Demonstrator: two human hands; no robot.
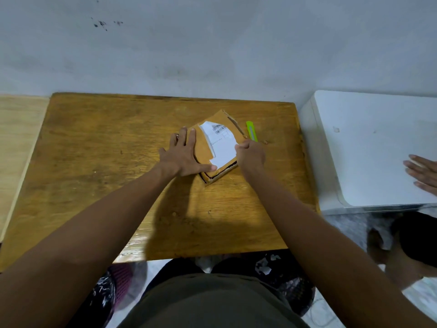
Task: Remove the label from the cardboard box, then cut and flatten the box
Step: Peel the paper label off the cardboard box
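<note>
Label removal is under way: the left hand (183, 156) presses spread flat on the box (218, 147) mid-surface (94, 162), the right hand (250, 153) pinches the white label's (222, 145) edge, and next comes a steady peel before reaching for the green cutter (251, 130).

Cardboard box (218, 147) lies flat on the wooden table (99, 150), turned cornerwise to me. My left hand (183, 153) is spread flat on its left side, thumb at the label's (221, 144) near corner. My right hand (250, 153) pinches the label's right edge. Label white, barcode at the far end, ragged outline. Green utility knife (251, 130) on the table just right of the box. Another person's hand (423, 172) rests on a white surface (369, 147) at far right.
</note>
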